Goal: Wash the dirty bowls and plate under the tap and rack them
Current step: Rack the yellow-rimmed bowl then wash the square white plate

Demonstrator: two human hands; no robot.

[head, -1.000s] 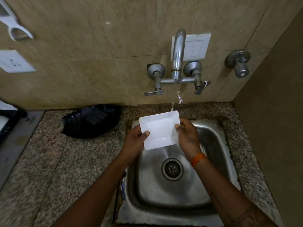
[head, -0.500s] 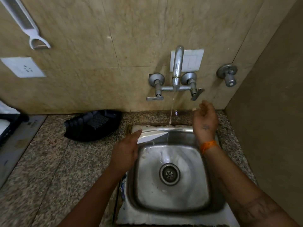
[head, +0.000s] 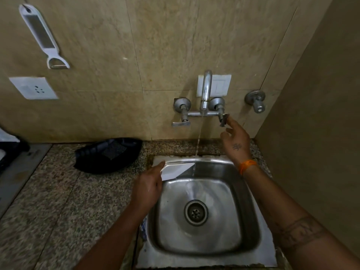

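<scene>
Well to the left of the left hand (head: 149,187), a black tray (head: 109,155) sits on the granite counter (head: 58,201); no bowls and no full rack are in view, so what is already racked cannot be told. The left hand grasps the white square plate (head: 176,169) by its near edge, tilted at the back-left rim of the sink (head: 259,240). To the right of that hand a thin stream falls from the tap (head: 206,90) past the plate's right corner. Further right, the right hand (head: 234,140) is released, fingers loosely extended, index tip touching the right tap lever (head: 224,119). Judgement: plate rinse near its end; shutting the water and racking remain. Against one second ago: both hands then held the plate flat under the stream; now the right has left it and risen to the lever, the plate has tipped on edge.
</scene>
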